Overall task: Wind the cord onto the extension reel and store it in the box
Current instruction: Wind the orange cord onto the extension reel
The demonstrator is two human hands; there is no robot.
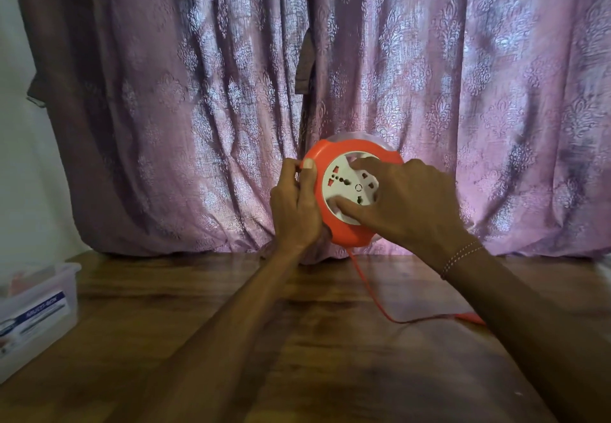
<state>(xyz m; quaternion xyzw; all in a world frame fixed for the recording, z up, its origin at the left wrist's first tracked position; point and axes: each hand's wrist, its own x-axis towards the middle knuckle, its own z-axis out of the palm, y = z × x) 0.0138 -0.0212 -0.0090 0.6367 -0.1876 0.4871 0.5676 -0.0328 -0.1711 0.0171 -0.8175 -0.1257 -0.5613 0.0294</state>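
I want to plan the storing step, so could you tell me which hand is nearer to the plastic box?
Left. The left hand grips the reel's left edge, on the side toward the box at the table's far left. The right hand rests on the reel's white face, farther away.

Curtain (pixel 429 75): mauve-pink fabric with a pale damask motif, hanging in heavy folds across most of the frame, brightest at centre and right where light glows through; darker brownish-purple at the left. Wall (pixel 16 158): plain pale strip at the far left edge. Table (pixel 297 340): dark, glossy wood-grain surface filling the lower frame, meeting the curtain hem.
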